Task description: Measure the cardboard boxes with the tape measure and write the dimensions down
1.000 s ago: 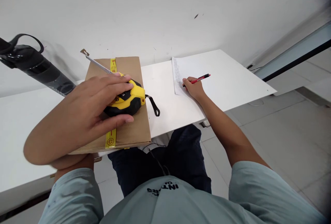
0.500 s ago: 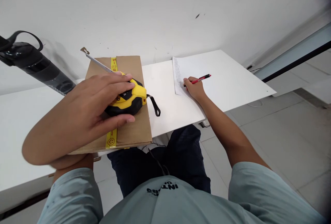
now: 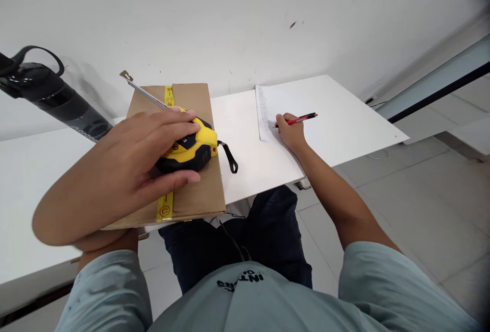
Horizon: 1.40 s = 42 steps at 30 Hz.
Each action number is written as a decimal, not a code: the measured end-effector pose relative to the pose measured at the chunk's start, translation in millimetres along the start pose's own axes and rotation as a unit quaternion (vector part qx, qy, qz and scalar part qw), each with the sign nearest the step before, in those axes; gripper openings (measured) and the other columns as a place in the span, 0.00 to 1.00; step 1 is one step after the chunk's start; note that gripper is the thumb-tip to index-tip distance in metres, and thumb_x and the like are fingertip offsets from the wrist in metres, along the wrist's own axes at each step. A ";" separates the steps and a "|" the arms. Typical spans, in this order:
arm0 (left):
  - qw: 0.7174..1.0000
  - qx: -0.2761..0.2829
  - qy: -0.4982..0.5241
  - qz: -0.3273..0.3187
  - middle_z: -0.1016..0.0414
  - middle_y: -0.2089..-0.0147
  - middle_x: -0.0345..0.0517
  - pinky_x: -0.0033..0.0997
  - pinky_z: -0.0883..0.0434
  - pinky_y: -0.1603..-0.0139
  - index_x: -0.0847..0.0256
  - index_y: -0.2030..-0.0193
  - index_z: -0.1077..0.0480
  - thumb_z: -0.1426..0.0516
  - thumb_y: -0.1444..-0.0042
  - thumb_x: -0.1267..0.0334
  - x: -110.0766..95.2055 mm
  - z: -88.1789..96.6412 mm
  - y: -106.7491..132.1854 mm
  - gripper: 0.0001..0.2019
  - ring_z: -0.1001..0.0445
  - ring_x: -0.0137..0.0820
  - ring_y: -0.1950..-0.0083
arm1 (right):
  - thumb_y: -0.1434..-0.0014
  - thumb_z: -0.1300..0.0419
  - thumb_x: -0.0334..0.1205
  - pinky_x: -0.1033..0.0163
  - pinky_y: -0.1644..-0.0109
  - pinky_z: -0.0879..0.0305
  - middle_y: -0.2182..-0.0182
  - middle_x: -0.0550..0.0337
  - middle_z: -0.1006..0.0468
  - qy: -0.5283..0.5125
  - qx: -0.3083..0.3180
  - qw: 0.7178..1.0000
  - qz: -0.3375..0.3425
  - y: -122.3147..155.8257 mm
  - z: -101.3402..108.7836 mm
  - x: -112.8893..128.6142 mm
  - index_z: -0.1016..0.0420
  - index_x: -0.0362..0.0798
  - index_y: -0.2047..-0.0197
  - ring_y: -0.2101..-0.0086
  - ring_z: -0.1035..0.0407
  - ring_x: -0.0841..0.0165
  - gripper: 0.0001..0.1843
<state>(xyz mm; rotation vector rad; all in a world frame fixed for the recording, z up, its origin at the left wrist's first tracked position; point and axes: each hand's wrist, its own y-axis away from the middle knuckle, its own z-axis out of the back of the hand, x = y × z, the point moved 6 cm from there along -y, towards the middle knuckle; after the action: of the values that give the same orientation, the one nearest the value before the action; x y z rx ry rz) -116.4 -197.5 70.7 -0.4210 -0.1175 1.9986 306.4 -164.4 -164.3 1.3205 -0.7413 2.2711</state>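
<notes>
My left hand [image 3: 141,143] is wrapped round a yellow and black tape measure [image 3: 204,140] above a cardboard box [image 3: 202,184]. A short length of silver blade with its end hook sticks out toward the wall, and a black wrist strap hangs from the other end. My right hand [image 3: 291,130] grips a red and black pen [image 3: 306,117] with its tip down at a sheet of paper [image 3: 264,112]. Small handwriting runs along the left part of the sheet. The heel of that hand rests on the paper.
A dark water bottle [image 3: 69,102] stands to the left of the box. Box and paper lie on a white table [image 3: 245,168] against a white wall [image 3: 214,25]. My legs [image 3: 275,230] are below the table's near edge, with a tiled floor [image 3: 413,194] to the right.
My right hand and the pen have shifted slightly to the right across the paper. My left hand keeps hold of the tape measure in the same place.
</notes>
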 end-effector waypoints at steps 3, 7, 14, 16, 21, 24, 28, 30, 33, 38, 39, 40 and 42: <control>1.000 -0.001 0.002 -0.003 0.26 0.26 0.42 0.56 0.36 0.17 0.45 0.28 0.29 0.44 0.29 0.34 0.9 0.1 0.6 0.30 0.31 0.51 0.23 | 0.35 0.38 0.51 0.60 0.63 0.38 0.81 0.65 0.34 0.002 0.005 1.000 -0.007 -1.3 -1.4 0.1 0.31 0.51 0.76 0.73 0.39 0.70 0.21; 1.000 -0.001 0.003 -0.006 0.26 0.26 0.44 0.57 0.35 0.18 0.44 0.28 0.30 0.43 0.29 0.35 2.3 0.2 1.0 0.30 0.30 0.51 0.24 | 0.36 0.38 0.48 0.59 0.62 0.39 0.80 0.65 0.33 0.003 0.013 1.000 -0.010 -1.1 -3.7 3.8 0.30 0.50 0.76 0.73 0.39 0.70 0.18; 0.999 -0.015 -0.007 -0.034 0.30 0.22 0.42 0.55 0.36 0.18 0.43 0.25 0.34 0.42 0.27 0.40 2.7 -2.4 5.0 0.28 0.33 0.50 0.21 | 0.38 0.40 0.50 0.58 0.63 0.39 0.82 0.65 0.34 -0.001 0.028 0.999 -0.022 0.4 -6.2 7.8 0.29 0.50 0.76 0.75 0.40 0.69 0.18; 0.999 -0.028 -0.008 -0.034 0.31 0.21 0.40 0.55 0.37 0.17 0.41 0.24 0.34 0.42 0.27 0.40 3.9 -3.0 6.6 0.28 0.33 0.50 0.21 | 0.38 0.39 0.51 0.58 0.62 0.39 0.82 0.65 0.34 -0.002 0.025 0.999 -0.023 0.2 -5.9 7.8 0.30 0.51 0.76 0.74 0.40 0.69 0.18; 0.999 -0.020 -0.013 -0.035 0.32 0.20 0.39 0.57 0.35 0.18 0.39 0.23 0.35 0.41 0.29 0.37 7.9 -4.8 8.4 0.30 0.33 0.52 0.21 | 0.38 0.40 0.52 0.58 0.61 0.40 0.81 0.65 0.34 -0.004 0.020 0.999 -0.028 0.6 -4.6 7.0 0.30 0.51 0.76 0.73 0.40 0.69 0.19; 0.999 -0.014 -0.021 -0.034 0.33 0.20 0.40 0.57 0.35 0.18 0.39 0.23 0.36 0.41 0.29 0.37 8.5 -4.9 8.1 0.31 0.33 0.52 0.21 | 0.37 0.41 0.53 0.57 0.60 0.39 0.80 0.65 0.34 -0.004 0.015 0.999 -0.028 1.3 -3.9 7.3 0.30 0.51 0.76 0.72 0.39 0.68 0.20; 0.999 -0.030 -0.012 -0.034 0.32 0.20 0.41 0.58 0.36 0.18 0.42 0.24 0.35 0.42 0.28 0.38 6.5 -4.3 7.7 0.30 0.32 0.51 0.21 | 0.38 0.39 0.53 0.57 0.59 0.38 0.79 0.64 0.34 -0.003 0.013 1.000 -0.027 1.9 -4.2 7.2 0.33 0.52 0.77 0.72 0.39 0.68 0.20; 0.999 -0.031 -0.012 -0.027 0.31 0.21 0.42 0.59 0.35 0.18 0.43 0.24 0.34 0.43 0.28 0.37 6.8 -4.6 7.7 0.30 0.32 0.51 0.21 | 0.39 0.39 0.53 0.57 0.59 0.37 0.79 0.65 0.34 -0.002 0.012 0.999 -0.029 1.9 -4.3 6.6 0.34 0.52 0.77 0.72 0.39 0.68 0.20; 0.999 -0.015 -0.028 -0.021 0.33 0.20 0.39 0.57 0.35 0.18 0.42 0.24 0.34 0.44 0.28 0.35 8.0 -6.0 7.9 0.31 0.33 0.51 0.21 | 0.38 0.40 0.53 0.57 0.60 0.38 0.80 0.65 0.34 0.001 0.010 0.999 -0.031 1.5 -3.9 6.1 0.33 0.52 0.77 0.73 0.40 0.68 0.20; 0.999 -0.011 -0.031 -0.013 0.32 0.20 0.43 0.56 0.35 0.19 0.46 0.25 0.33 0.45 0.28 0.35 7.7 -4.4 7.3 0.32 0.32 0.52 0.21 | 0.39 0.41 0.51 0.57 0.61 0.39 0.80 0.64 0.35 0.006 0.004 1.000 -0.030 1.9 -2.8 7.1 0.33 0.52 0.78 0.73 0.40 0.68 0.19; 1.000 -0.011 -0.028 -0.010 0.32 0.20 0.44 0.57 0.35 0.19 0.46 0.25 0.32 0.44 0.28 0.35 7.3 -4.2 7.2 0.32 0.32 0.52 0.21 | 0.39 0.41 0.52 0.57 0.60 0.39 0.80 0.64 0.35 0.007 0.003 1.000 -0.029 2.3 -2.7 7.2 0.34 0.52 0.78 0.73 0.40 0.68 0.19; 1.000 -0.010 -0.023 -0.009 0.32 0.20 0.45 0.57 0.35 0.18 0.46 0.24 0.32 0.44 0.28 0.35 6.6 -4.0 7.3 0.32 0.33 0.52 0.21 | 0.39 0.41 0.53 0.57 0.61 0.38 0.81 0.64 0.35 0.007 0.004 1.000 -0.029 2.8 -2.8 7.3 0.34 0.52 0.78 0.73 0.40 0.68 0.20; 1.000 -0.006 -0.011 -0.012 0.33 0.20 0.45 0.56 0.36 0.18 0.46 0.23 0.34 0.43 0.28 0.37 5.0 -4.1 8.0 0.32 0.34 0.52 0.20 | 0.40 0.41 0.55 0.57 0.61 0.38 0.81 0.64 0.36 0.008 0.005 1.000 -0.026 3.5 -3.4 7.3 0.35 0.52 0.78 0.73 0.40 0.68 0.21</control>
<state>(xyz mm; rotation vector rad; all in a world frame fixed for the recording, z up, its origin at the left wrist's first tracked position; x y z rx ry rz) -123.8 -197.1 63.5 -0.4028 -0.1486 1.9799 298.7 -164.4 -160.2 1.3100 -0.6819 2.2447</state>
